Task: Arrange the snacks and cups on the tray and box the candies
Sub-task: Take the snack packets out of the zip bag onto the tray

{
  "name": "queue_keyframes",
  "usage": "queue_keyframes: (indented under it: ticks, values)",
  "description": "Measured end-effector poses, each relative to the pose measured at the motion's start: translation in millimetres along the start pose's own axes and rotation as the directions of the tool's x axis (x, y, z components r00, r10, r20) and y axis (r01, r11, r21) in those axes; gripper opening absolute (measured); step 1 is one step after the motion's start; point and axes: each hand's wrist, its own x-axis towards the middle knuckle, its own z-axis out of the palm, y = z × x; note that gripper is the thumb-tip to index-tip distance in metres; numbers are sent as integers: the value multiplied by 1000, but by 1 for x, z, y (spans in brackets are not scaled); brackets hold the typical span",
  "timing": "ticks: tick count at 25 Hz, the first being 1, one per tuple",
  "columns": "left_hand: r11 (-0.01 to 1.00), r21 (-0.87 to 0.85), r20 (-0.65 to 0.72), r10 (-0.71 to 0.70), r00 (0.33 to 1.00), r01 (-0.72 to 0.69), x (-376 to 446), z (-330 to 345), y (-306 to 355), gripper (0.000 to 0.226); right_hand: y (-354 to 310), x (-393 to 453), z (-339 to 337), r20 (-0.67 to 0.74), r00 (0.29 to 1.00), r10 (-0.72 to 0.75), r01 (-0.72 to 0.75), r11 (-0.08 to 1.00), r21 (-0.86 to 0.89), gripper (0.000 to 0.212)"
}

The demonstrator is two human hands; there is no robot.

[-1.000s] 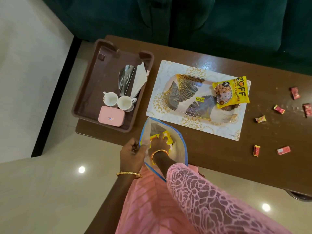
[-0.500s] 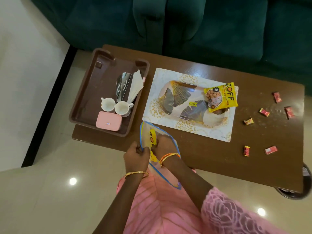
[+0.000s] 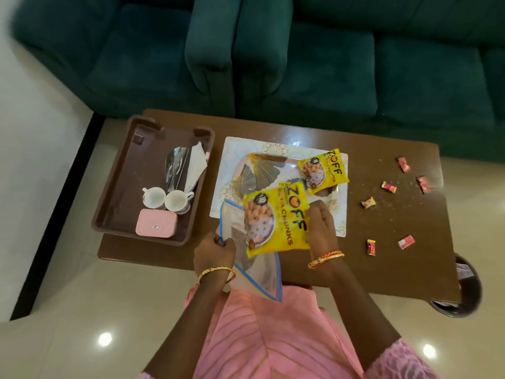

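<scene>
The right hand [image 3: 322,228] is gripping a yellow snack packet [image 3: 276,220] by its right edge, fingers curled round it, and is holding it over the near edge of the wooden table [image 3: 382,258]. The left hand [image 3: 214,254] is pinching the rim of a clear zip bag [image 3: 257,277] with blue edging; the bag is hanging partly off the table toward the person, and the packet is overlapping its upper part. A second yellow snack packet [image 3: 323,170] is lying on the right end of a patterned serving tray [image 3: 259,170], which is sitting on a white placemat [image 3: 232,160]. To the left, a brown tray [image 3: 120,187] is holding two white cups [image 3: 164,198] side by side, a pink box [image 3: 156,227] just in front of them, and folded napkins [image 3: 195,168] beside a foil wrapper [image 3: 176,168] behind them. Six wrapped candies [image 3: 388,186] are lying scattered on the right part of the table, apart from one another. A green sofa [image 3: 300,50] is standing behind the table.
</scene>
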Motion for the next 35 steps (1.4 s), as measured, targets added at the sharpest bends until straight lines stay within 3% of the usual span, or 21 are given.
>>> queue_keyframes:
  ticks: [5, 9, 15, 18, 21, 22, 26, 30, 33, 35]
  values:
    - [999, 30, 7, 19, 1000, -19, -3, 18, 28, 28, -5, 45, -71, -247, 965, -84, 81, 996, -20, 34]
    - [998, 35, -65, 56, 996, -54, -7, 38, 43, 27, 26, 85, -116, -387, 922, -5, -61, 986, -157, 30]
    - [996, 85, -106, 45, 993, -36, -8, 68, 49, 23, 88, 140, -107, -351, 912, 211, -267, 957, -117, 34]
    - [997, 71, -119, 39, 992, -31, -10, 77, 49, 26, 111, 159, -94, -370, 875, 311, -353, 934, -51, 34]
    - [998, 52, -120, 25, 992, -19, -12, 81, 49, 28, 124, 171, -90, -365, 849, 383, -408, 913, 10, 11]
    - [999, 45, -124, 18, 992, -13, -13, 83, 49, 28, 127, 174, -90, -352, 853, 385, -409, 913, 6, 6]
    - [999, 16, -149, -37, 988, 39, -16, 85, 51, 25, 134, 183, -94, -299, 894, 333, -379, 919, -111, 17]
    - [999, -1, -171, -48, 984, 49, -16, 87, 53, 27, 135, 192, -93, -326, 883, 336, -398, 906, -143, 19]
    - [999, -11, -167, -33, 985, 32, -16, 87, 54, 30, 133, 192, -88, -369, 887, 276, -402, 857, -324, 12]
    - [1000, -6, -163, -24, 986, 23, -17, 88, 54, 32, 129, 185, -84, -398, 895, 199, -381, 806, -453, 25]
